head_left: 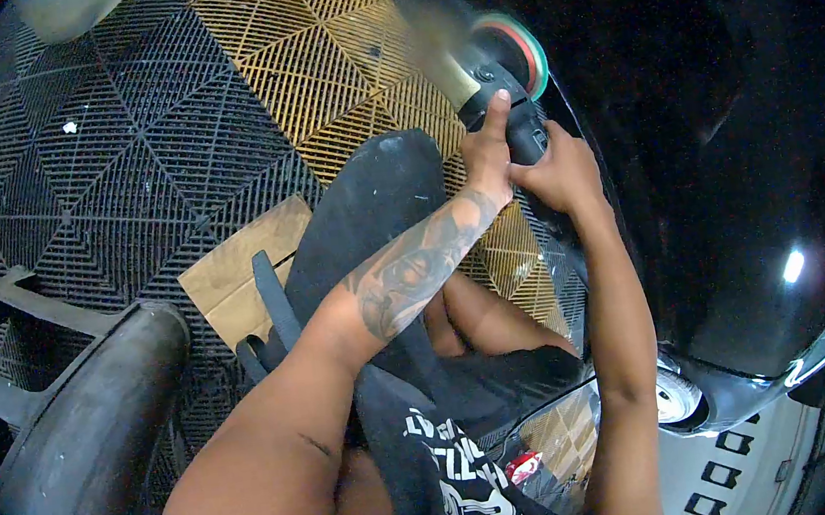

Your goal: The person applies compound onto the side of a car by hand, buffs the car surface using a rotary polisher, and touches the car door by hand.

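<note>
A black power polisher (523, 133) with a round red and green pad (523, 50) is held out in front of me. My left hand (490, 154), at the end of the tattooed forearm, is closed round the side of its body with the thumb laid along the top. My right hand (569, 169) grips the rear of the body, its thumb toward the left hand. The pad's edge is beside a glossy black car panel (683, 149); I cannot tell whether they touch. A blurred spot hides part of the polisher's front.
Black and yellow slatted floor tiles (301, 58) spread below. A flattened piece of cardboard (232, 261) lies left of my knee. A dark, curved padded object with a frame (119, 429) stands at the lower left. Near my lap is a small red packet (523, 466).
</note>
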Demonstrator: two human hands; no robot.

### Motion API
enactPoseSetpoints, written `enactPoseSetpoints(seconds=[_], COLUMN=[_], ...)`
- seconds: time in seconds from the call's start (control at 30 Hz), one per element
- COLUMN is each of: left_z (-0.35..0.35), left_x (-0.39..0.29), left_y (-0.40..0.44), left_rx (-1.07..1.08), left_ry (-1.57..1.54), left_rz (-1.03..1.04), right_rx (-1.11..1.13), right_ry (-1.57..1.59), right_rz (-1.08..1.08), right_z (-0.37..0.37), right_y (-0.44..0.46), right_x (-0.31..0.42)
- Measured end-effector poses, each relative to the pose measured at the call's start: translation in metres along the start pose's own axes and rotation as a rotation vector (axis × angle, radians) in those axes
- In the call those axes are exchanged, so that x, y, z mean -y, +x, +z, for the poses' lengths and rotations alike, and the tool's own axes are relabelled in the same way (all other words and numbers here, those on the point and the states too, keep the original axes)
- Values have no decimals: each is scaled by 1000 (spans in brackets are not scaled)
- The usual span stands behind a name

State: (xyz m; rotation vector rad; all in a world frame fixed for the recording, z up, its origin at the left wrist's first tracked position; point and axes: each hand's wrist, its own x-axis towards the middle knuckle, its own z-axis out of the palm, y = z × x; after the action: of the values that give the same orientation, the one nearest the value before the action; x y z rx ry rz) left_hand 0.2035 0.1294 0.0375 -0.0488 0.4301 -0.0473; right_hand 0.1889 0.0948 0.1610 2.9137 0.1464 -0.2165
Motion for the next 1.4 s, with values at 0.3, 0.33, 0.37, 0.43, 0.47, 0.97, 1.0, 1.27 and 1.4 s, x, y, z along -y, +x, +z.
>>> enactPoseSetpoints(seconds=[0.3, 0.33, 0.37, 0.43, 0.47, 0.97, 1.0, 1.27, 1.4], left_z=[-13, -20, -24, -33, -37, -60, -58, -31, -16], left_x=[38, 46, 52, 64, 68, 90, 89, 67, 48], left_y=[-47, -47, -49, -53, -56, -91, -91, -71, -54], left_rx=[6, 42, 42, 112, 116, 390, 394, 105, 109], left_ry=[150, 149, 154, 177, 219, 462, 464, 285, 180], left_rz=[-72, -97, -105, -142, -189, -637, -632, -246, -43], right_rx=[34, 52, 54, 75, 76, 109, 110, 51, 17], right_ry=[-1, -1, 2, 16, 17, 92, 110, 61, 61], right_rz=[79, 95, 104, 144, 152, 285, 284, 153, 80], right_z=[17, 19, 21, 27, 29, 24, 22, 10, -1], right_y=[-44, -49, -54, -65, -71, -128, -126, -79, -53], right_x=[-46, -52, -56, -65, -71, -108, -106, -73, -49])
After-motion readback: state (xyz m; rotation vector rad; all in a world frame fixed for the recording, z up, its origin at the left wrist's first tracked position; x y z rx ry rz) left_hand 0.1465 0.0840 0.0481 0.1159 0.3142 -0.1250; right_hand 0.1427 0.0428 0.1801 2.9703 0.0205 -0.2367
